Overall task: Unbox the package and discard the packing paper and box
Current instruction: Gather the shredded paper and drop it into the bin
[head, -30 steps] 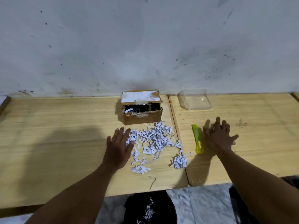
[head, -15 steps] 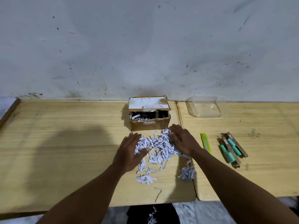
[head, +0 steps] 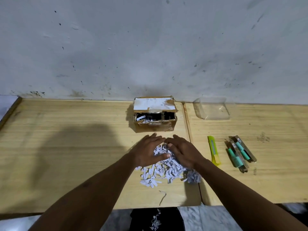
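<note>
1. I am seeing both hands lying palm-down on the heap of shredded packing paper [head: 164, 167] in the middle of the wooden bench [head: 66, 147]; the left hand [head: 149, 151] is covering the heap's left side and the right hand [head: 182, 151] its right side, with the fingertips nearly meeting at the far edge.
2. Each grip is lying loosely spread, fingers slightly curved over the shreds; neither is closing around a bundle, though loose strips are showing between the thumbs.
3. The cardboard box [head: 155, 114] is sitting just beyond the hands, against the wall, its top flap partly raised and dark contents with a few shreds showing inside.
4. A yellow utility knife [head: 213, 150] is lying right of the heap; further right are teal-and-brown packaged items [head: 240, 153]; a clear plastic tray [head: 213, 108] is sitting near the wall.
5. A black bag [head: 156, 220] is showing below the bench edge, with a few shreds in it.
</note>
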A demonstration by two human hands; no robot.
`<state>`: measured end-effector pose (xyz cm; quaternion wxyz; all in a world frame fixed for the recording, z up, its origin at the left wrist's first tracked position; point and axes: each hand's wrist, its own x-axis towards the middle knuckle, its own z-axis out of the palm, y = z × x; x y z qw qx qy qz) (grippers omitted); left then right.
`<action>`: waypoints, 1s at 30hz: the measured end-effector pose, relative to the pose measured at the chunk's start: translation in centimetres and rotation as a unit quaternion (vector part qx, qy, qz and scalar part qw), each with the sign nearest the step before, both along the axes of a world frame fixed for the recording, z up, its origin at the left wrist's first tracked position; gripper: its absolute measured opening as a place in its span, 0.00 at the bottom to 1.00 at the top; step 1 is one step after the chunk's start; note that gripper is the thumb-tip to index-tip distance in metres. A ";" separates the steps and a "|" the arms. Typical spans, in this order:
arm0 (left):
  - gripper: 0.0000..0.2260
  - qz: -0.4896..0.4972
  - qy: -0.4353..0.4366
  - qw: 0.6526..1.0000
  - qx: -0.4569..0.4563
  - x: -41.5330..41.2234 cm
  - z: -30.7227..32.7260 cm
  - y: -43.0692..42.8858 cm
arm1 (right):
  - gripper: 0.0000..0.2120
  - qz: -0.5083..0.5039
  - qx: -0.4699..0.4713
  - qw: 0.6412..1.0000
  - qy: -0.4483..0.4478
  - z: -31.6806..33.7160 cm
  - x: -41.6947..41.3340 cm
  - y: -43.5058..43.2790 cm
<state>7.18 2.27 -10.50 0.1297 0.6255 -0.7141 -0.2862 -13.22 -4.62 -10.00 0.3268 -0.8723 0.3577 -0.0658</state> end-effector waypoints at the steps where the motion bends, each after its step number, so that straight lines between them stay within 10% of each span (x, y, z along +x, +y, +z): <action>1: 0.41 -0.005 0.006 1.000 0.011 0.1 -0.1 0.3 | 0.18 0.010 0.012 1.000 -0.001 0.5 0.0 0.5; 4: 0.44 0.006 0.033 0.998 -0.043 1.6 -0.5 2.3 | 0.18 -0.016 0.026 0.997 -0.065 1.4 -2.1 1.7; 11: 0.67 -0.047 -0.067 0.995 -0.058 2.1 -0.8 7.9 | 0.66 0.034 -0.061 0.995 0.067 -0.5 -8.4 4.9; 18: 0.70 0.014 -0.136 0.991 0.000 -2.7 -1.5 7.9 | 0.61 -0.013 -0.101 0.988 0.112 -2.4 -5.0 6.1; 24: 0.50 0.062 -0.087 0.993 -0.041 -1.1 -2.8 6.6 | 0.50 -0.030 -0.103 0.991 0.079 -2.5 -5.3 4.9; 30: 0.61 0.000 -0.134 0.988 -0.073 0.6 -2.2 6.8 | 0.65 -0.004 -0.110 0.990 0.090 -2.1 -5.2 5.4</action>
